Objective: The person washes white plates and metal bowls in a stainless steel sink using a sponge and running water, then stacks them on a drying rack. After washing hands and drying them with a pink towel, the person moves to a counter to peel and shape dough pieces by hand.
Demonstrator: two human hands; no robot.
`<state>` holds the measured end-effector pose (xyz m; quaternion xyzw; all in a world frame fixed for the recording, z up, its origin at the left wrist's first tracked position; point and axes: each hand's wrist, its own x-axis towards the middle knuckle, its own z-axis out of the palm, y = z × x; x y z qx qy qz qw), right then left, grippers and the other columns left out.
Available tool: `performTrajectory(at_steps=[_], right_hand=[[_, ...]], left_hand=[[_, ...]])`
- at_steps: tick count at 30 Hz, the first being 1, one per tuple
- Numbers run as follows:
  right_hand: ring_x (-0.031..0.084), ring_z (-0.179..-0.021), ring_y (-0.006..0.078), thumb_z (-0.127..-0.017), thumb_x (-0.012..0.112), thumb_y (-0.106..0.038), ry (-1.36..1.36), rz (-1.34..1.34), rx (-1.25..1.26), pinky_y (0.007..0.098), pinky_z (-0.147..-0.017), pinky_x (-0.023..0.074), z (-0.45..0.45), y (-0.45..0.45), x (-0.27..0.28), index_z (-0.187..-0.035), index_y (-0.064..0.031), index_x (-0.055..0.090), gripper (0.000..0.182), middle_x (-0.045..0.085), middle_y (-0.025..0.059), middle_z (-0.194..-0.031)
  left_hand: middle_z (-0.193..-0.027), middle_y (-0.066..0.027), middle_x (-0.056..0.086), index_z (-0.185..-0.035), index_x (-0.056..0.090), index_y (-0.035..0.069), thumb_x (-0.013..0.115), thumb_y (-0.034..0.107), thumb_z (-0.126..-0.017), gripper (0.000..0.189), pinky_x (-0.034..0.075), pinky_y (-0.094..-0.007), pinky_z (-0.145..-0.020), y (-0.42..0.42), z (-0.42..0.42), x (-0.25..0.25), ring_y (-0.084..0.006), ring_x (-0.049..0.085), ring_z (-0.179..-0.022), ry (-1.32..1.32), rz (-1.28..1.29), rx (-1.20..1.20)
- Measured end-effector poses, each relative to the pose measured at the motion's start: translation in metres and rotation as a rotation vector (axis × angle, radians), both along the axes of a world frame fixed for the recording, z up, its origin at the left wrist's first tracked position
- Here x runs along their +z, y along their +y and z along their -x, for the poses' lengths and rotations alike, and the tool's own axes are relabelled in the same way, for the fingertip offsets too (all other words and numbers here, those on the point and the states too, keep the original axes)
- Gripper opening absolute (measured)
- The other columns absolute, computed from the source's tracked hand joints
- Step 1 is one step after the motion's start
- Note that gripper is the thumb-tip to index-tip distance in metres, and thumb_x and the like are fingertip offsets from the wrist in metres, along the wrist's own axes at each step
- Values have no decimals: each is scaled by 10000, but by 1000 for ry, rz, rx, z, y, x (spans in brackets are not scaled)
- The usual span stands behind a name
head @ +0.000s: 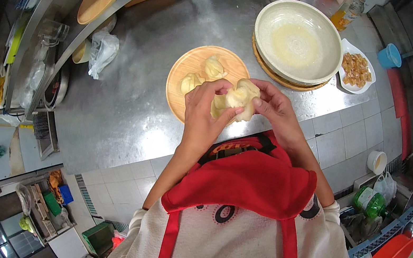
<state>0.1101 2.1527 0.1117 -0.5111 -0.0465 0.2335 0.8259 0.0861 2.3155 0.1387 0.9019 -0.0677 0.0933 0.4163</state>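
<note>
Between my left hand (210,105) and my right hand (275,109) is a piece of pale yellow dough (244,96), its edges folded and uneven. The fingers of both hands pinch it from either side. Below it lies a round wooden board (177,98) on the steel table. Two gathered dough pieces rest on that board: one at its back (215,67) and one at its left (190,82). More pale dough shows under my left fingers; whether it is part of the held piece I cannot tell.
A large speckled bowl (298,42) stands on a woven mat at the back right. Beside it are a white dish of brown diced pieces (356,70) and a glass bottle (345,14). A plastic bag (103,53) lies left on the steel table (120,116), under a metal shelf.
</note>
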Motion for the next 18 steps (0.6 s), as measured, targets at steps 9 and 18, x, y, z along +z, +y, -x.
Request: performTrajectory(at_steps=[9, 18], right_hand=[[512, -859, 85, -797, 601, -119, -52, 61, -43, 224, -760, 395, 1, 4, 2, -1112, -17, 464, 358, 567, 40, -946], [504, -825, 69, -799, 588, -94, -69, 97, -63, 211, -724, 392, 2, 5, -4, -1055, -19, 480, 288, 564, 27, -920]], left_hand=[[-858, -48, 541, -964, 545, 89, 715, 310, -622, 442, 304, -328, -795, -3, -1, -7, -205, 509, -851, -137, -115, -16], [-833, -40, 559, -914, 588, 92, 708, 186, -651, 304, 334, -315, -771, -5, 2, -2, -190, 532, -811, -113, -190, 50]])
